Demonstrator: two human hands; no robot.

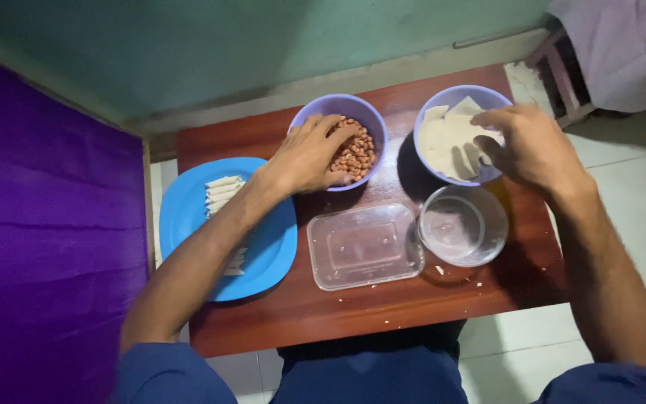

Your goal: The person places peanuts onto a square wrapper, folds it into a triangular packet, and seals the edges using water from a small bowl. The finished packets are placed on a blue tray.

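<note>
Wooden table (pixel 383 314) bears two purple bowls; left hand (pixel 309 153) digs among peanuts (pixel 359 153); right hand (pixel 532 146) pinches one wrapper (pixel 446 142).

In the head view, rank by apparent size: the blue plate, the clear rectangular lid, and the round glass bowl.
1. Blue plate, largest, though the arm covers part of it.
2. Clear rectangular lid.
3. Round glass bowl, smallest.
</note>
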